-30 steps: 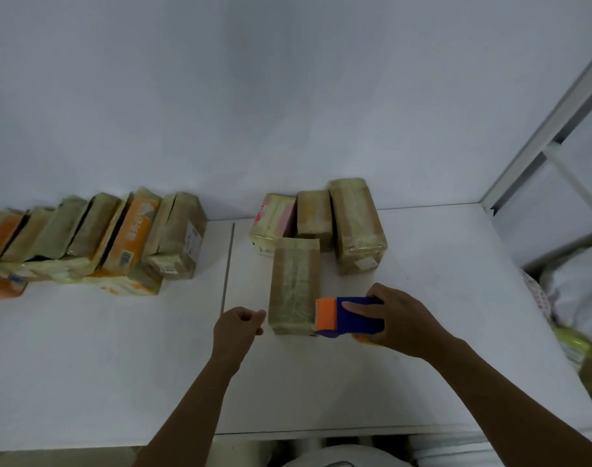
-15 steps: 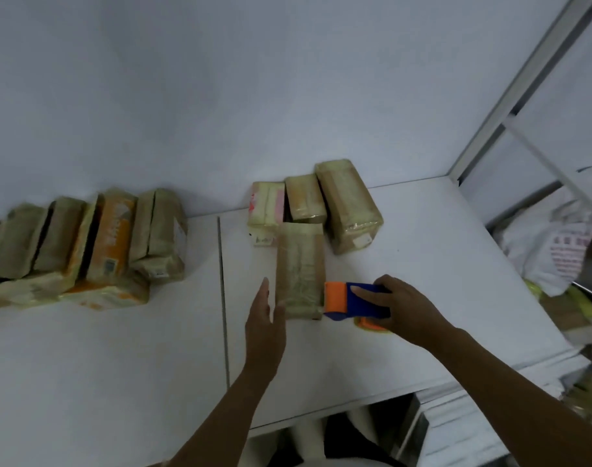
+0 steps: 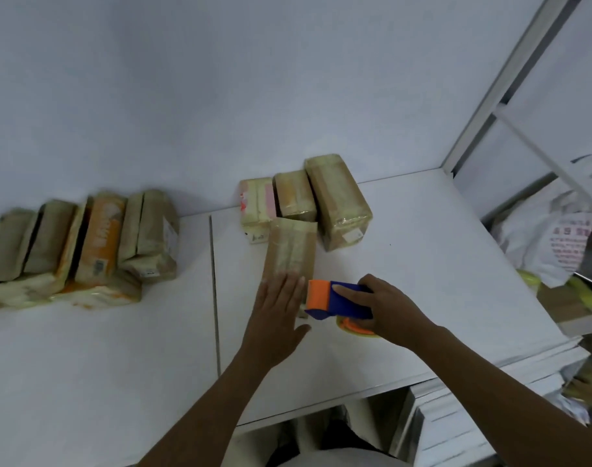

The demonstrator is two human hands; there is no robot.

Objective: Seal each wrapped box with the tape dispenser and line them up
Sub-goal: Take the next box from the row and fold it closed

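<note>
A brown wrapped box [image 3: 291, 246] lies lengthwise in the middle of the white table [image 3: 422, 264]. My left hand [image 3: 277, 311] lies flat on its near end with straight fingers. My right hand [image 3: 387, 310] grips a blue and orange tape dispenser [image 3: 335, 299] just right of that near end, its orange front close to the box. Behind the box stand three wrapped boxes: a pink-edged one [image 3: 255, 207], a small brown one [image 3: 294, 195] and a larger one [image 3: 338, 200]. A leaning row of several wrapped boxes [image 3: 85, 241] runs along the wall on the left.
A seam [image 3: 214, 281] splits the table into two tops. A grey metal shelf frame [image 3: 510, 82] rises at the right, with white bags [image 3: 550, 244] and packages behind it. The table's near edge [image 3: 338, 404] drops off below my arms.
My left hand opened from a loose fist and moved right and forward onto the box's near end. The view swung right. The dispenser stayed beside the box.
</note>
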